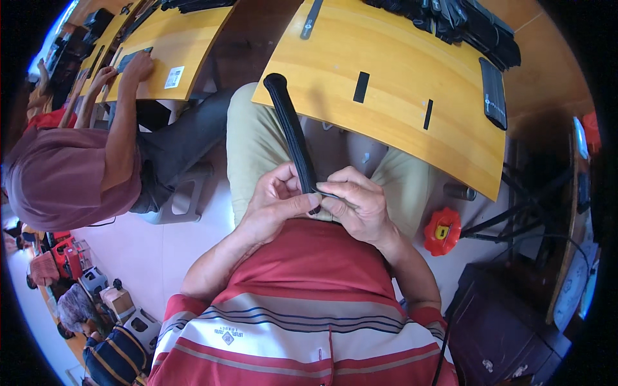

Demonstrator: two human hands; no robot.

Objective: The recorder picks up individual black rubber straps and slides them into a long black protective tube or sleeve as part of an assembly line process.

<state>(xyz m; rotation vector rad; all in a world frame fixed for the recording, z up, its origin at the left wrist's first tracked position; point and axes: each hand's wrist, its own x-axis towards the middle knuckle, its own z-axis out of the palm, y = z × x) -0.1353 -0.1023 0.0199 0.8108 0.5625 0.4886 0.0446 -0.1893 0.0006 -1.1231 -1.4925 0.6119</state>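
A long, narrow black ribbed fabric piece (292, 132), rounded at its far end, slants up from my lap toward the table's front edge. I cannot tell whether it is a sleeve or a padded strap. My left hand (280, 196) is closed around its lower end, thumb on top. Beside it, my right hand (358, 202) pinches a thin dark edge or strip at that same end, with thumb and forefinger. The two hands nearly touch over my lap. What lies under the fingers is hidden.
A yellow wooden table (393, 77) stands ahead, holding two small black strips (362, 87), a flat black sleeve (494, 94) and a pile of black pieces (450, 22). At left, a co-worker (77, 170) sits at another table. A red flower-shaped object (442, 231) is on the right.
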